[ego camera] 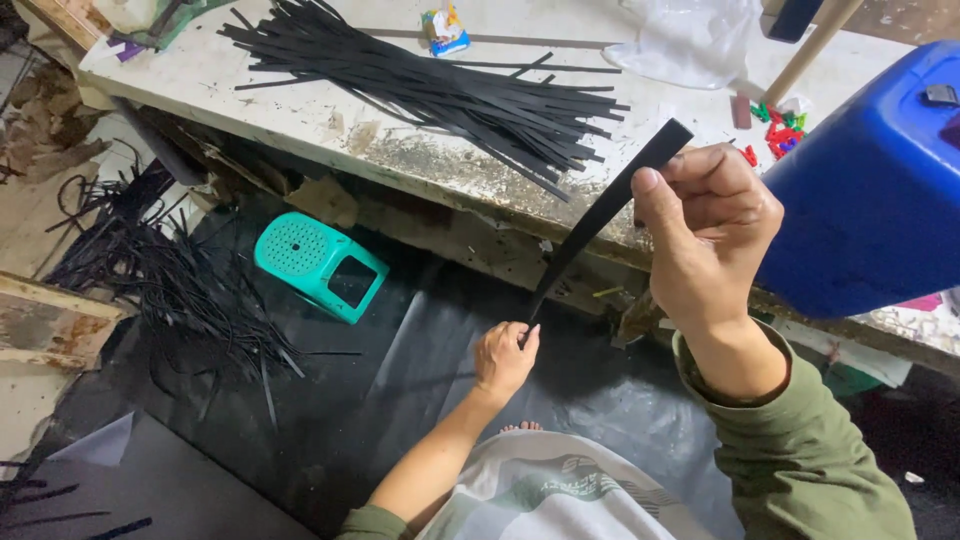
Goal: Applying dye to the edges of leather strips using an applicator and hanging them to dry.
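A long flat black strip runs diagonally between my two hands. My right hand pinches its upper end near the edge of the worn white table. Lower down, over the dark floor sheet, my left hand grips the strip's bottom end. A pile of similar black strips lies spread across the tabletop beyond my hands.
A blue plastic container stands at the right on the table, with small red and green pieces beside it. A teal plastic stool lies on the floor at left, near a heap of black strip offcuts. Clear plastic bag at the back.
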